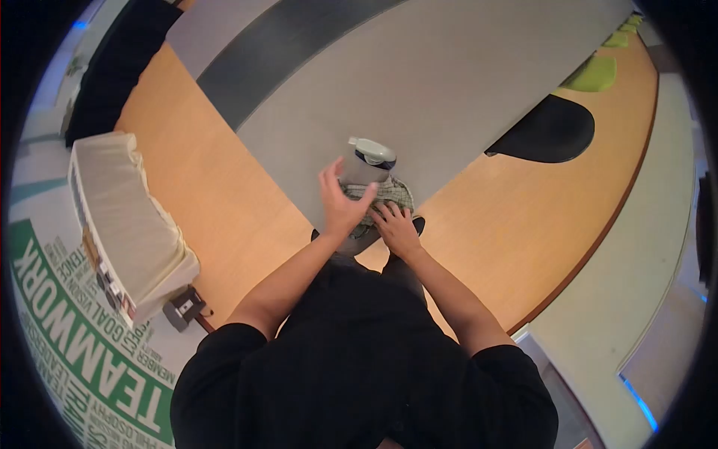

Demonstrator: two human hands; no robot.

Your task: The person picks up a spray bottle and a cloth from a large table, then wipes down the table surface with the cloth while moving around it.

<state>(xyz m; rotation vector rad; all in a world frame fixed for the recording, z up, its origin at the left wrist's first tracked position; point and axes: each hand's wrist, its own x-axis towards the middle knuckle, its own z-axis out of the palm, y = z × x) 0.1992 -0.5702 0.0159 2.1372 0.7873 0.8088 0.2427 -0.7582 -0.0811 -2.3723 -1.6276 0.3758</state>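
Note:
A bottle-like container (363, 171) with a clear or greyish body, a dark band and a pale flip-style lid (372, 150) is on the grey tabletop in front of me. Its near end meets a rumpled checked cloth (402, 196), perhaps a pouch; I cannot tell whether it is inside. My left hand (344, 202) is at the container's left side, thumb and fingers spread, with no clear grip on it. On the near part of the cloth rests my right hand (396, 227), its fingers apart. Some of the cloth is hidden behind both hands.
The grey table (441, 82) has a dark stripe (258, 71) across it. At right, a black chair (553, 131) and green chairs (593, 75) line its edge. A cream-covered bench (131, 217) and a dark box (183, 308) are at left, near a wall reading TEAMWORK.

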